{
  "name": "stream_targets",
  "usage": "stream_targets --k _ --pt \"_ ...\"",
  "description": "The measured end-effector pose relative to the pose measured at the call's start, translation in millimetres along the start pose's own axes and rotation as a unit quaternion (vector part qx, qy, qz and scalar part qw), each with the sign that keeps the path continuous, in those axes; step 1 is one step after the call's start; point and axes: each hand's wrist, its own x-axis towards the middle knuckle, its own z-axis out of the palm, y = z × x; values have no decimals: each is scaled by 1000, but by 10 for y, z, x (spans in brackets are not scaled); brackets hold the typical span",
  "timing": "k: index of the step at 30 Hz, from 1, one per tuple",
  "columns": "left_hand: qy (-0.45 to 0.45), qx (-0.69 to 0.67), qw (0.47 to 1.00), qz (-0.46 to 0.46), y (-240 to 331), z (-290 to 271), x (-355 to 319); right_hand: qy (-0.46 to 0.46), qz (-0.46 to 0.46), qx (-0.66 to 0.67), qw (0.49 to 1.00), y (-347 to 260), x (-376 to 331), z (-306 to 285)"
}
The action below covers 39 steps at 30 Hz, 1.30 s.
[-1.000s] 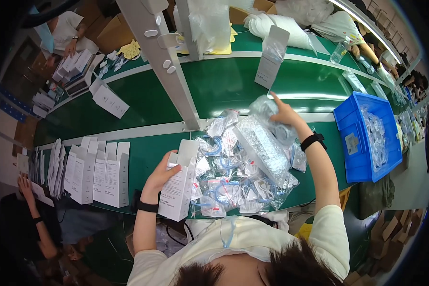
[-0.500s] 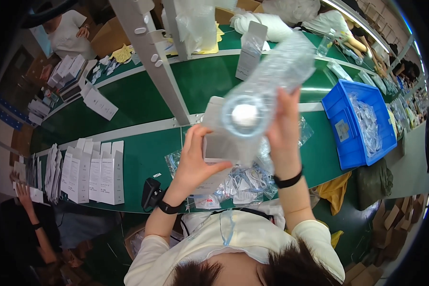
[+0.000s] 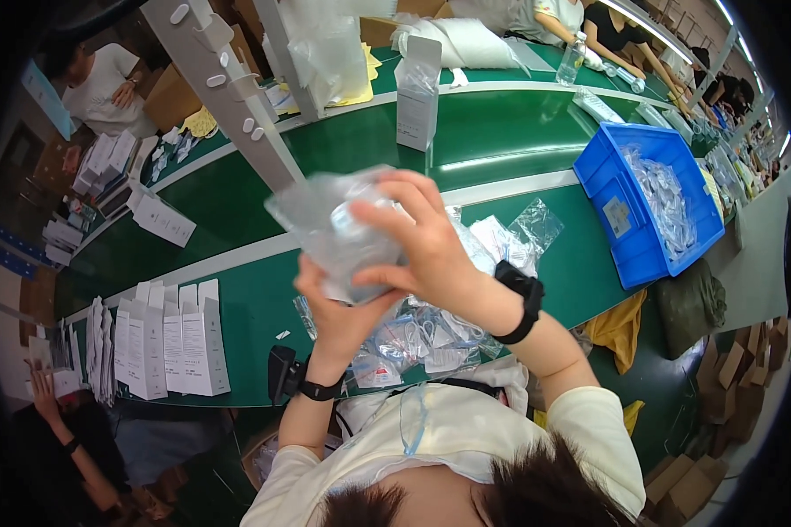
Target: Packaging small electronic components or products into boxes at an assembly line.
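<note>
A bubble-wrapped item (image 3: 312, 215) in cloudy clear plastic is between my hands above the bench, blurred by motion. My right hand (image 3: 435, 250) grips it from the right, fingers bent over its top and thumb below. My left hand (image 3: 338, 316) is closed from below, around the white box seen in it earlier; that box is now almost wholly hidden behind the plastic and my fingers. I cannot tell how far the wrapped item sits inside it. Under my hands lies a pile of clear packets (image 3: 435, 338) with white cables and papers.
Upright white boxes (image 3: 193, 347) stand at left. A blue bin (image 3: 611, 215) with clear packets stands at right. Beyond the metal rail, an open white box (image 3: 417, 110) stands on the green belt (image 3: 501, 132). A metal post (image 3: 237, 97) rises at left. Other people work around.
The wrapped item has moved left and down, over the box in my left hand, and tilted so its round end no longer faces up. My right hand has moved left with it.
</note>
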Motion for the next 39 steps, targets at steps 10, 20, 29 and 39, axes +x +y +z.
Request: stream_targets --k 10,20,29,39 --pt "-50 110 993 2 -375 -310 -57 -77 289 -460 836 740 -951 -1383" --pt "-129 260 957 10 74 -475 219 25 439 -287 851 894 -1473 -1596" --pt "-105 250 953 -132 124 -430 465 -18 -77 -59 995 -67 -190 -102" --pt "-87 150 977 -121 -91 -499 470 -64 -93 -1 994 -76 -147 329"
